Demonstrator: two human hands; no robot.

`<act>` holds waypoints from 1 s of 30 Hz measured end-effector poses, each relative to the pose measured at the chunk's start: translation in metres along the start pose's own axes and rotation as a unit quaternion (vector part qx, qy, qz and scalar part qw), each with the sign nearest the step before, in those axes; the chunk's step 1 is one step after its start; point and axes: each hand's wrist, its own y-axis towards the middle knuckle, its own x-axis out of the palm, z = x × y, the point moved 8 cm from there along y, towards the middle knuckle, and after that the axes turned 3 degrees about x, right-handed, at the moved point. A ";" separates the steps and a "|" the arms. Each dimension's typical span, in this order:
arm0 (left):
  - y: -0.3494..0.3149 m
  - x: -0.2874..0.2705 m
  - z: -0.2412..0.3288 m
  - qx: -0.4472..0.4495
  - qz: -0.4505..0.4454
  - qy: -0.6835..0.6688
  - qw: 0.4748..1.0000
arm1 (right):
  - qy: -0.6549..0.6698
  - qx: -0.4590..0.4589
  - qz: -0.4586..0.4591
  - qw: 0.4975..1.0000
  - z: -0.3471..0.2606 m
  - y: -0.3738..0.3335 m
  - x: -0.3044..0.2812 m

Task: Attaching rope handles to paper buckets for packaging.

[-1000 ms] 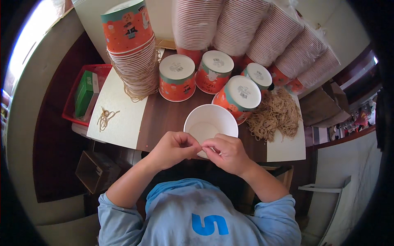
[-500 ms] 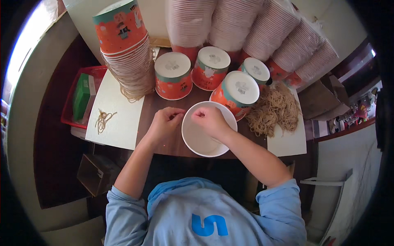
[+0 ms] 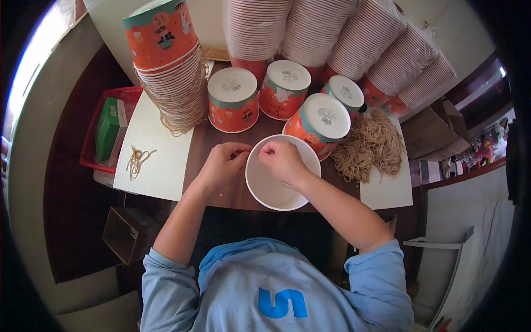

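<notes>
At the open tub (image 3: pixel 270 187), right hand (image 3: pixel 284 161).

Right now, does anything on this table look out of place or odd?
Mildly: a small bunch of tan cords lies by itself on the white left end of the table, apart from the big tangled heap of cords at the right. No spill or damage shows.

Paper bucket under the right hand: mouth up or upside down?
Mouth up: the paper bucket shows its round rim and white inside, with the right hand across the opening.
</notes>
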 end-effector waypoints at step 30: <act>-0.057 0.010 0.009 -0.028 0.046 0.080 0.995 | 0.143 0.062 -0.200 0.967 0.014 -0.031 0.026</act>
